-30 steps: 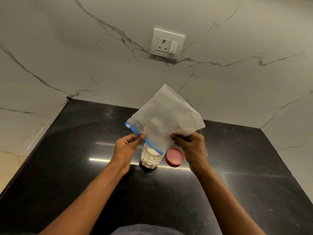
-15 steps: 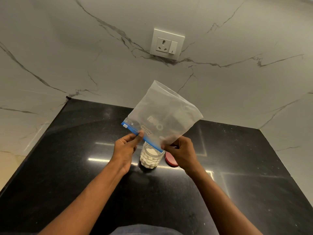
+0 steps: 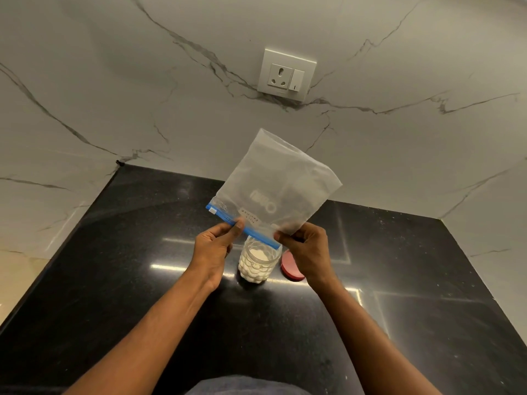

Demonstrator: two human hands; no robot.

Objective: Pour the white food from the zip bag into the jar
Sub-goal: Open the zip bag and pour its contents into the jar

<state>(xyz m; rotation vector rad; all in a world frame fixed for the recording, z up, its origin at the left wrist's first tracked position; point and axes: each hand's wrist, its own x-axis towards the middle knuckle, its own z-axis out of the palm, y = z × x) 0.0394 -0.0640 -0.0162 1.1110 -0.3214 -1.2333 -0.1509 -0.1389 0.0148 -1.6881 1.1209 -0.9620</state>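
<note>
I hold a clear zip bag (image 3: 273,189) upside down over the counter, its blue zip strip at the lower edge and its bottom pointing up and away. It looks flat, with no white food visible inside. My left hand (image 3: 216,246) pinches the blue strip near its middle. My right hand (image 3: 306,250) grips the bag's lower right corner. Directly under the strip stands a clear ribbed jar (image 3: 258,263), uncovered and holding white food.
The jar's red lid (image 3: 291,270) lies flat on the black counter (image 3: 128,280) just right of the jar, partly behind my right hand. A marble wall with a power socket (image 3: 286,74) rises behind the counter.
My right hand slid left along the bag's lower edge toward the zip strip, covering part of the red lid. The bag has flattened out and tilted more upright. The jar has not moved.
</note>
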